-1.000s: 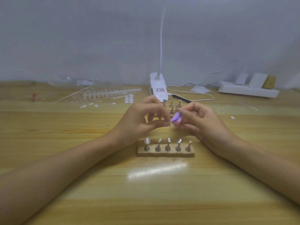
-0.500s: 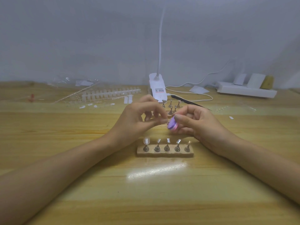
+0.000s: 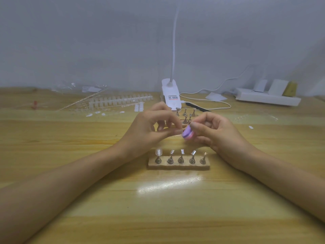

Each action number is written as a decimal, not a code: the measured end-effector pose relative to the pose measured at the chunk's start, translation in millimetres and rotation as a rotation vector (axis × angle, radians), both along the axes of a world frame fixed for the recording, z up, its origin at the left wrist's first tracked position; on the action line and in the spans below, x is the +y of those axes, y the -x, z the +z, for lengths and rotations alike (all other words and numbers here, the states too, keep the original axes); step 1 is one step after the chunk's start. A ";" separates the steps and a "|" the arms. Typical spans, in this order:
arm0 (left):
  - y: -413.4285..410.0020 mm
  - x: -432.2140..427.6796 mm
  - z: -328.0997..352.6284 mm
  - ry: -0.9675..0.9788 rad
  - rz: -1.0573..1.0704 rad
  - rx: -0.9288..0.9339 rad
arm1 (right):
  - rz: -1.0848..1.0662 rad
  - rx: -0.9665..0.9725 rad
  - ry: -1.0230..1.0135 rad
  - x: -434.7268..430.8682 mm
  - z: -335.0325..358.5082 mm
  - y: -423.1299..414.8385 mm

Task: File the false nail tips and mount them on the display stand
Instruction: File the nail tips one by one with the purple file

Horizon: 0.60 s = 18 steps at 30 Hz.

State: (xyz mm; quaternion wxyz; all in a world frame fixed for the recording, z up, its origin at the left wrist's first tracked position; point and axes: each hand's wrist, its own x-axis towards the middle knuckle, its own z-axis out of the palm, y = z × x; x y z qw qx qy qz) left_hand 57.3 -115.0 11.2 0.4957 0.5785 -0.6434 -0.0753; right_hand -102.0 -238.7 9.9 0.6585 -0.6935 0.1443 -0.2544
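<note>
False nail tip (image 3: pixel 158 152), clear and rounded, sits mounted on the leftmost of five metal pegs on the display stand (image 3: pixel 179 166). The stand is a wooden bar lying on the table (image 3: pixel 158 208), just in front of both hands. Its other four pegs end in small shiny plates.

Above and behind the stand, the left hand (image 3: pixel 151 132) has its thumb and forefinger drawn together in a pinch, with the remaining fingers curled beneath. Whether a tip lies in that pinch is too small to tell. The right hand (image 3: pixel 217 134) curls its fingers and thumb round a nail file (image 3: pixel 187 134), a short purple-and-pink block. The end of the block meets the left fingertips.

A second stand (image 3: pixel 186 118) with upright pegs is partly hidden behind the hands. To the far left lie a strip of unfiled tips (image 3: pixel 121 101) and a few loose tips (image 3: pixel 89 115). A white lamp base (image 3: pixel 171 96) stands at the back centre, its neck rising against the wall. A white power strip (image 3: pixel 267 99) rests at the far right.
</note>
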 end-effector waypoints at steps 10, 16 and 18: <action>1.7 0.6 0.2 -0.001 0.001 -0.002 | 0.075 0.054 0.076 3.0 -0.3 -0.5; 0.7 0.1 0.5 0.009 0.006 0.014 | 0.102 0.067 0.090 2.5 -0.3 0.2; 1.2 0.4 0.9 0.005 -0.002 0.009 | 0.006 0.007 0.010 0.9 -1.5 0.0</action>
